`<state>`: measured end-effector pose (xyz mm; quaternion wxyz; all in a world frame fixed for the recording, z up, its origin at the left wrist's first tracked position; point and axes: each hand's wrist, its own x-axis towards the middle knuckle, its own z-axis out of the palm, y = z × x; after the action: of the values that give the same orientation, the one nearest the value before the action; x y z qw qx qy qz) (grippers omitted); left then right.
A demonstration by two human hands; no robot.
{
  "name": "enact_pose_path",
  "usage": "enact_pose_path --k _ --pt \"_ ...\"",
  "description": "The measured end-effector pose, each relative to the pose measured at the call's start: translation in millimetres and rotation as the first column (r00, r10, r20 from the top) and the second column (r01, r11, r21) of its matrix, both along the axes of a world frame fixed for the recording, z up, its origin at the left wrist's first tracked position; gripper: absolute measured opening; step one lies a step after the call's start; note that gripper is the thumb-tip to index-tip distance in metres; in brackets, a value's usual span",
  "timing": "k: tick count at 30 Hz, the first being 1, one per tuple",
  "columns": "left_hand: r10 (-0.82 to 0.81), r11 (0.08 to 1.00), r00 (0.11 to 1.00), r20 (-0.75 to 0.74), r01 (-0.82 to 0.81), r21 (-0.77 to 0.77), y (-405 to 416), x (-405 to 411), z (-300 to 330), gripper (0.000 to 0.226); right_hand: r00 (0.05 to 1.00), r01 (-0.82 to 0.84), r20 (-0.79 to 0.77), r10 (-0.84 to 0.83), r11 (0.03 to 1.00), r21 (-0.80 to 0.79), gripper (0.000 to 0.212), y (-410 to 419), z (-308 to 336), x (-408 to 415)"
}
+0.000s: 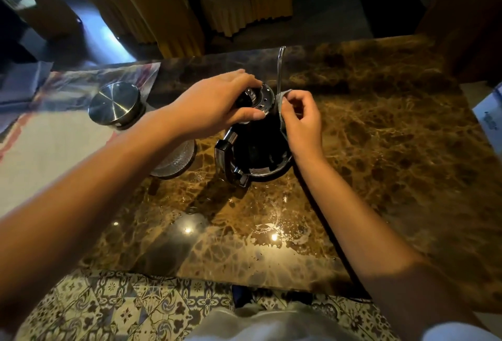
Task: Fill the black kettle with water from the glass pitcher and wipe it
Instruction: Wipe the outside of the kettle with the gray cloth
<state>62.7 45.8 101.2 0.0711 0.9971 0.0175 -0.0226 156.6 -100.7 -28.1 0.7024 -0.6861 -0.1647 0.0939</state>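
Black kettle (pixel 258 147) upright on brown marble countertop (pixel 380 128), near centre, handle (pixel 226 158) toward the viewer, thin gooseneck spout (pixel 279 68) rising at the far side. Left hand (pixel 217 104) over kettle top, fingers curled and closed around the lid (pixel 260 98); lid tilted, perforated metal underside facing right. Right hand (pixel 301 120) against the kettle's right upper wall, thumb and fingertips pinching a small grey cloth (pixel 281 112), cloth touching the kettle body. Glass pitcher (pixel 176 158) just left of kettle, mostly hidden under the left forearm; only a ribbed glass base visible, water level not discernible. Round steel-lidded container (pixel 115 105) farther left, on a printed mat (pixel 54 134). Wet ring and droplets (pixel 271 221) on countertop, nearer the viewer than the kettle. Patterned floor tiles (pixel 108 310) below the counter edge.
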Motion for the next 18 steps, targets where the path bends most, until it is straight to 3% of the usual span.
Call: enact_pose_path --k 3,9,11,13,15,18 --pt "0.004 1.0 0.999 -0.033 -0.004 -0.003 -1.6 3.2 3.3 0.082 0.999 -0.033 -0.015 0.032 0.997 -0.068 0.021 6.9 -10.1 -2.6" --pt "0.035 0.992 0.997 -0.067 -0.043 -0.121 -1.1 3.9 -0.6 0.081 0.975 -0.22 -0.077 0.207 0.947 -0.232 0.088 7.3 -6.7 -2.4" --pt "0.035 0.992 0.998 -0.057 -0.042 -0.118 -1.1 3.3 -1.4 0.078 0.974 -0.225 -0.073 0.214 0.947 -0.23 0.085 2.8 -6.0 -6.6" --pt "0.034 0.993 0.998 -0.05 -0.039 -0.113 -1.2 3.0 -0.8 0.075 0.976 -0.216 -0.038 0.213 0.956 -0.199 0.07 -4.4 -5.7 -22.3" --pt "0.033 0.993 0.998 -0.048 -0.038 -0.113 -1.6 3.1 -0.1 0.073 0.99 -0.139 -0.008 0.139 0.983 -0.12 0.061 -10.2 -10.3 -46.3" --pt "0.04 0.99 0.998 -0.048 -0.046 -0.134 -2.7 1.5 -0.7 0.072 0.999 0.026 -0.021 -0.027 0.999 -0.033 0.077 -16.7 -15.1 -78.1"
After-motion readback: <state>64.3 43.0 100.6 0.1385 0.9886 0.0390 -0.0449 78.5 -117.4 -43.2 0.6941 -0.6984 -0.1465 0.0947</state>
